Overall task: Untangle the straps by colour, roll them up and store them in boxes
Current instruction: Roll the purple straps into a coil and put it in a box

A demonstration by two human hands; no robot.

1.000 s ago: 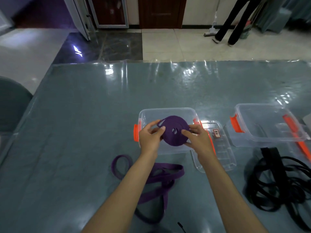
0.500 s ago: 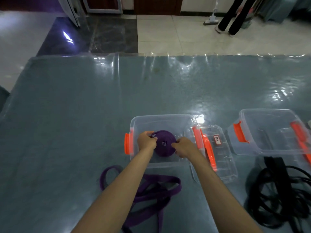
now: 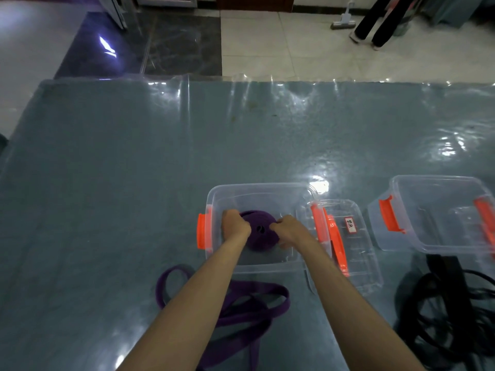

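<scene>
A rolled purple strap [image 3: 261,232] sits low inside a clear box with orange latches [image 3: 257,190] in front of me. My left hand [image 3: 235,226] grips the roll's left side and my right hand [image 3: 288,231] grips its right side, both inside the box. A loose purple strap [image 3: 257,303] lies tangled on the table below the box, partly under my forearms. A heap of black straps [image 3: 450,311] lies at the right.
The box's clear lid [image 3: 359,253] with a label lies right of it. A second clear box with orange latches [image 3: 439,183] stands at the far right. The table [image 3: 107,183] has a glossy plastic cover. A person's legs [image 3: 375,20] stand on the floor beyond.
Both hands have lowered the purple roll from above the box rim down into the box. The camera has tilted lower toward the table.
</scene>
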